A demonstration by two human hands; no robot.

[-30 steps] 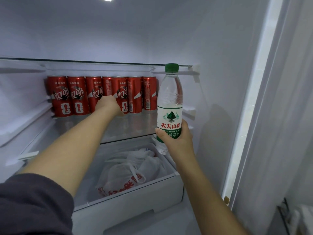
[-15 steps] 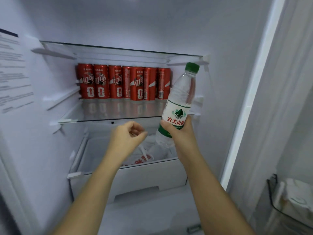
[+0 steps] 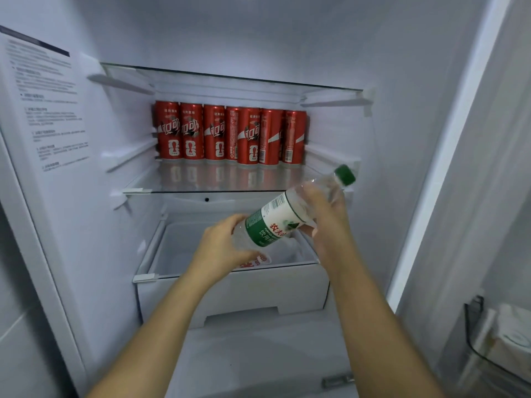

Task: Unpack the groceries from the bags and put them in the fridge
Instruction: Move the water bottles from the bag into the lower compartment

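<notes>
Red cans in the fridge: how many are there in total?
7. The red cans stand side by side at the back of the glass shelf, above the drawer; others could hide behind them.

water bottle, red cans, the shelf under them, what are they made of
The green-capped clear water bottle looks like glossy plastic: see-through, printed wrap label. The red drink cans look painted metal, probably aluminium, by their sheen. The transparent fridge shelf seems glass: it mirrors the cans.
</notes>
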